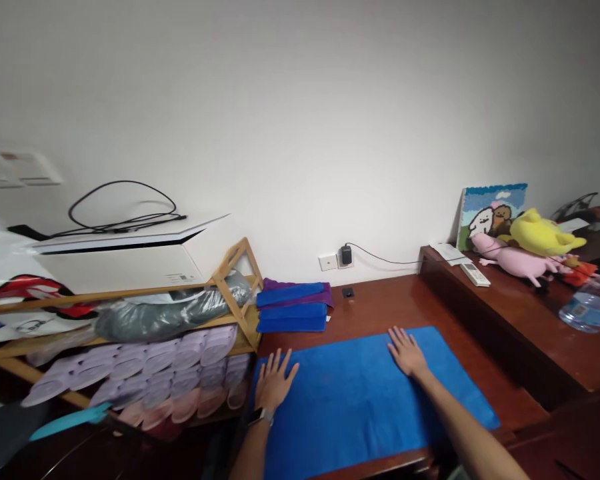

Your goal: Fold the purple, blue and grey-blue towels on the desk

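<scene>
L hand (274, 387) & R hand (409, 356) well apart, fingers spread; both flat on blue cloth (350, 393).

left hand (274, 385), right hand (409, 355), blue cloth (353, 397) beneath

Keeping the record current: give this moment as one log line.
left hand: open, on blue cloth; right hand: open, on blue cloth; folded cloths: on desk beyond

gry wall (300, 133) behind brn desk (385, 303), wd rack (238, 311) l.
</scene>
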A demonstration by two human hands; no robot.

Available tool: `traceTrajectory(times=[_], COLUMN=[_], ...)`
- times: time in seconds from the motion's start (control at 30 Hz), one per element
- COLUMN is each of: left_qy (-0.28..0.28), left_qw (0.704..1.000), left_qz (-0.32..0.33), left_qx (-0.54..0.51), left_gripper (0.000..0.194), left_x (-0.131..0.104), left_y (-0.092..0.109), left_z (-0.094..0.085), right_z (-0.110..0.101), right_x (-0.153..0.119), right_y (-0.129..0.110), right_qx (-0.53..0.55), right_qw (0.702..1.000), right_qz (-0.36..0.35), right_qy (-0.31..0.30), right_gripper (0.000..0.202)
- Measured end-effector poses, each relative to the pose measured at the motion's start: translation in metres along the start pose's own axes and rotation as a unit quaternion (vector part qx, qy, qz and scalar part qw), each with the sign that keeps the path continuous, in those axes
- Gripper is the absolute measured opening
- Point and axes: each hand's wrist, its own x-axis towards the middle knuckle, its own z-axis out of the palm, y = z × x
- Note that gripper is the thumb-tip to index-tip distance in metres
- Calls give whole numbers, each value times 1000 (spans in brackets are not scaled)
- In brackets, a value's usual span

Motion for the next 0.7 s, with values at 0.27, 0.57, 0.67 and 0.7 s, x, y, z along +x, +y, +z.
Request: traceTrajectory(times=[0.27,0.57,0.67,0.7], left_qy=[47,25,14,13], left_qw=[998,996,997,997], left_qz=[21,12,6,5], left_qx=[26,79,76,72], left_gripper=[69,68,67,67], left_x=[-8,-7,-7,-7], left_y=[-43,-38,-35,-34], left_z=[9,6,5,4], right_z=[11,4,-1,-3], right_x=[-10,-10,-9,-8], right_y=[129,117,116,116], right_qx=[-41,-33,-19,-15], right_qw=[987,985,984,984], right_qz=[155,168,174,178], right_qy=[30,14,-1,-11], right_gripper=[73,72,72,72])
